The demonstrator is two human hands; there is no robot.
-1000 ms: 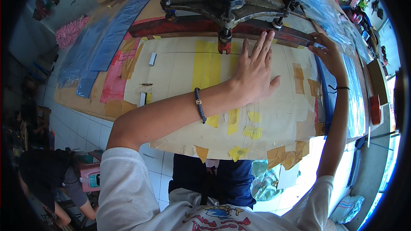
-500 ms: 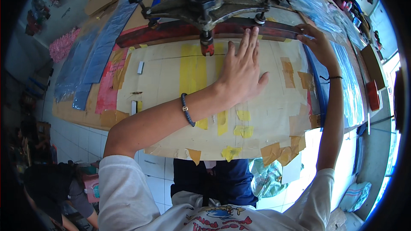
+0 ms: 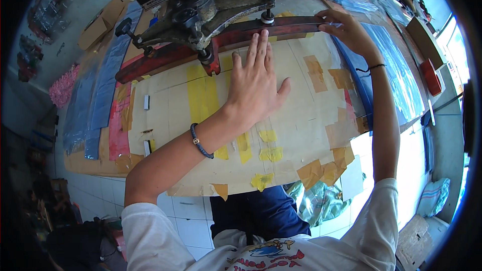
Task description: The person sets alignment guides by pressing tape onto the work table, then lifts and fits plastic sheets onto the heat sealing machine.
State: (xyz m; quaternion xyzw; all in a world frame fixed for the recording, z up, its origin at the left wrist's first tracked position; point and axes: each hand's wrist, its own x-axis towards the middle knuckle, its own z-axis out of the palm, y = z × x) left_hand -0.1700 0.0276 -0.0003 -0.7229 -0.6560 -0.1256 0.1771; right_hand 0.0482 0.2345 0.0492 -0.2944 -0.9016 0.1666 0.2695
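Note:
My left hand (image 3: 255,83) lies flat on a cream sheet (image 3: 296,115) patched with yellow and brown tape. Its fingers are stretched out, and their tips reach the front edge of a long red metal bar (image 3: 236,39). At the bar's right end my right hand (image 3: 349,32) is bent, thumb and fingers closed around that end. Above the bar stands a dark metal frame (image 3: 221,15) with several screw knobs. A red forked piece (image 3: 213,65) juts from the bar over the sheet, left of my left hand.
Blue plastic film (image 3: 100,105) lies at the left of the table, and more blue film (image 3: 394,75) at the right. A red tape roll (image 3: 431,77) sits near the right edge. A cardboard box (image 3: 100,22) is at the back left. Another person (image 3: 80,246) bends low at the lower left.
The view has turned, so the frame, bar and sheet appear shifted left and tilted. Both hands keep about the same places against the bar.

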